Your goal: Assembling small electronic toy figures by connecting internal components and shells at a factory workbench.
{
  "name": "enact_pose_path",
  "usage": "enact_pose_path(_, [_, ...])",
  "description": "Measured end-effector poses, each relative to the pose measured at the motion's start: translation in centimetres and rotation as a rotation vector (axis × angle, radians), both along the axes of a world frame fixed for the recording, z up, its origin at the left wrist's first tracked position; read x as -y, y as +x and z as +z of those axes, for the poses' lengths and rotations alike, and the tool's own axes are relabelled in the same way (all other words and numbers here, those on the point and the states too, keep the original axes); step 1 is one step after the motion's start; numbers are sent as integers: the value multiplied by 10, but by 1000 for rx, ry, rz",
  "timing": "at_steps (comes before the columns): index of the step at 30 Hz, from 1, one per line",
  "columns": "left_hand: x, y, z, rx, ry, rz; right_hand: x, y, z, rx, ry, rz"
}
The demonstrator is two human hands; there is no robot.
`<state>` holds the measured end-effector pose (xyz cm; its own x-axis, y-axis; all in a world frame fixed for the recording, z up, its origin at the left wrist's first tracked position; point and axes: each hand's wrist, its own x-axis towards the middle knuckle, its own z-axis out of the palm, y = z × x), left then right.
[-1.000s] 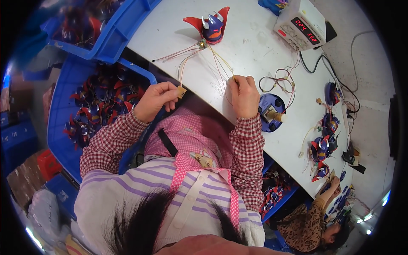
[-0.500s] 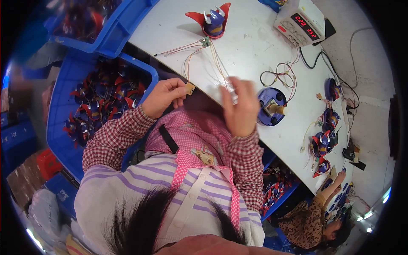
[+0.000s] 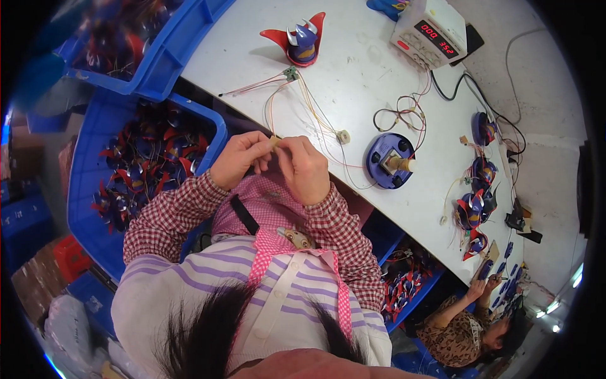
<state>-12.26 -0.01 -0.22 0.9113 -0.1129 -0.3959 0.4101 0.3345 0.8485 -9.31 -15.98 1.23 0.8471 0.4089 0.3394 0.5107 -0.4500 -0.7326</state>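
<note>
A small tan board (image 3: 274, 141) is pinched by the thumb and fingers of the left hand (image 3: 240, 158), at the near edge of the tabletop (image 3: 353, 69). It is met by the drawn-together fingertips of the right hand (image 3: 307, 170) — whether it is gripped by them as well cannot be told. The board is joined by thin wires to a green circuit board (image 3: 290, 74), placed near a horned purple figure (image 3: 302, 50). Farther right, a round purple base (image 3: 377, 169) is seen.
</note>
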Motion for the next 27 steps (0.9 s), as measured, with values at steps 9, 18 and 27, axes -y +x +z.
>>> enact_pose_path(9, [-2,0,-5,-33,114,9,-5,-4,-17,109,36,-58])
enact_pose_path(18, [78,29,43,1006,1004,-308,133,-14,50,157,168,-563])
enact_pose_path(27, [188,85,-4,1072,1210,-311,163,27,27,-61,27,-481])
